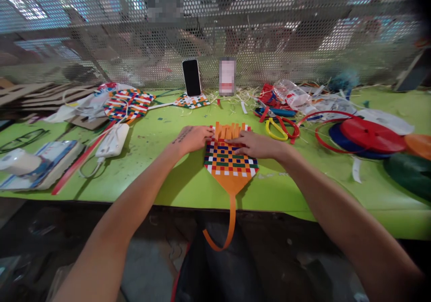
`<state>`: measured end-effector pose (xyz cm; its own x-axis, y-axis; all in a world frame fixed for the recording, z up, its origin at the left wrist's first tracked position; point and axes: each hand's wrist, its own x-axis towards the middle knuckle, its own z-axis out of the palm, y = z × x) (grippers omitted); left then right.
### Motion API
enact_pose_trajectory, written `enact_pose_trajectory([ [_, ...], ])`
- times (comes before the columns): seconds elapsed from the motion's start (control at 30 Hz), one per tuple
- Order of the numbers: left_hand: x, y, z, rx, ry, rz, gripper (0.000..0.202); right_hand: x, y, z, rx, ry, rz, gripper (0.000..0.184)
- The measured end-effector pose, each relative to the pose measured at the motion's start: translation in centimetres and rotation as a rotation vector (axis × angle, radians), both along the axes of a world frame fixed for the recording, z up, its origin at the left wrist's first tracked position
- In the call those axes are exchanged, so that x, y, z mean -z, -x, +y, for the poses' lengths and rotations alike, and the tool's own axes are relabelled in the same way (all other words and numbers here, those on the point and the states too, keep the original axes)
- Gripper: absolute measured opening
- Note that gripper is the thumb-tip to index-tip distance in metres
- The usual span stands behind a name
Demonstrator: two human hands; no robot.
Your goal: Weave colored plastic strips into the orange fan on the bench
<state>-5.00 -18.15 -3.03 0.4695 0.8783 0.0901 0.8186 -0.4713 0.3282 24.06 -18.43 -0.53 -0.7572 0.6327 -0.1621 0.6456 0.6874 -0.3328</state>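
Note:
A woven fan-like piece (pixel 224 158) of orange, white, blue, green and red plastic strips lies on the table in front of me. Its lower end tapers to a point, and an orange strip (pixel 231 216) hangs from there over the table edge. Several loose orange strip ends (pixel 225 131) stand up along its far side. My left hand (pixel 197 136) has its fingers closed at the far left corner of the weave. Across the right part lies my right hand (pixel 256 144), fingers apart, the tips on the weave and beside the orange ends.
Scissors (pixel 281 129) with yellow and red handles lie right of the weave. Further right are strip rolls (pixel 372 135). At the back stand a phone (pixel 191 78) and mesh screen (pixel 134 50). Another woven piece (pixel 129 104) and a power strip (pixel 112 140) are on the left.

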Motion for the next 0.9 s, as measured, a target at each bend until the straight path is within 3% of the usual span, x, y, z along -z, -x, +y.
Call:
enact_pose_trajectory([
  [0.37,-2.5,-1.1,-1.8,-0.133,0.015,0.295,0.041,0.3,-0.2,0.2,-0.012,-0.024,-0.02,0.059],
  [0.6,-1.9,-0.6,-1.2,-0.208,0.106,0.116,0.037,0.3,-0.2,0.1,-0.014,-0.012,0.0,0.059],
  [0.9,-2.0,-0.6,-0.7,-0.247,0.166,0.062,0.039,0.8,-0.3,0.3,0.012,-0.007,0.054,0.063],
])
